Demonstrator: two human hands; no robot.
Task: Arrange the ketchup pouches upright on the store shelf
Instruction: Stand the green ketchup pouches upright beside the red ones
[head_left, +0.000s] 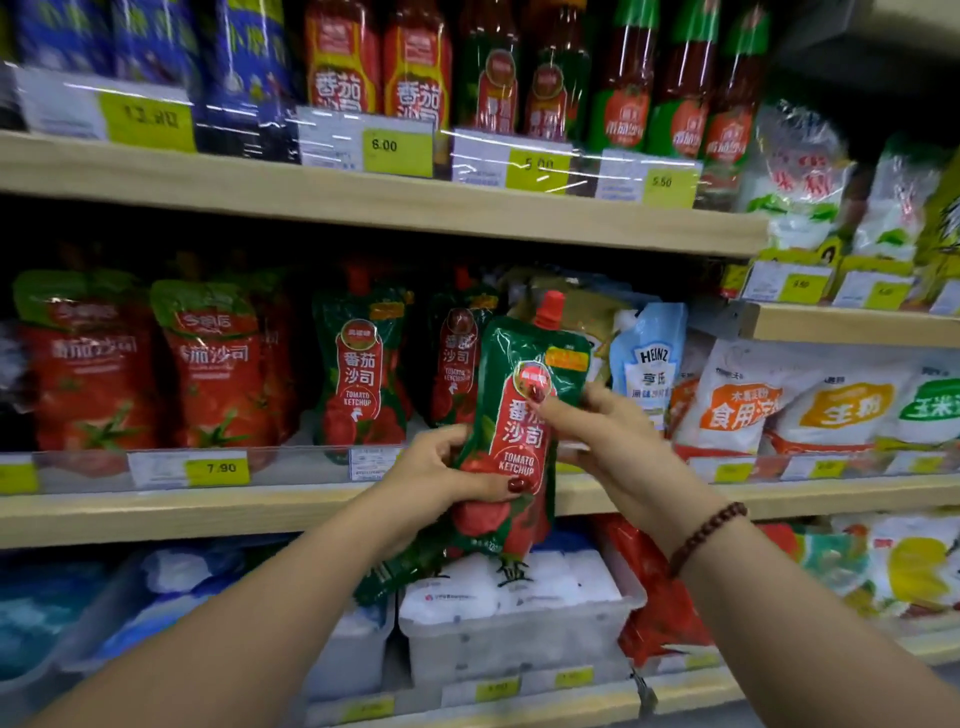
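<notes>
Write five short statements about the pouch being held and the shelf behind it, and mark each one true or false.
1. Both hands grip the held ketchup pouch. True: the left hand holds its lower part, the right hand its right side.
2. The held pouch has a blue cap. False: the cap is red.
3. Two matching green pouches stand on the middle shelf behind it. True.
4. The Heinz pouch sits left of the held pouch. False: it sits to its right.
5. A beaded bracelet is on the left wrist. False: it is on the right wrist.
</notes>
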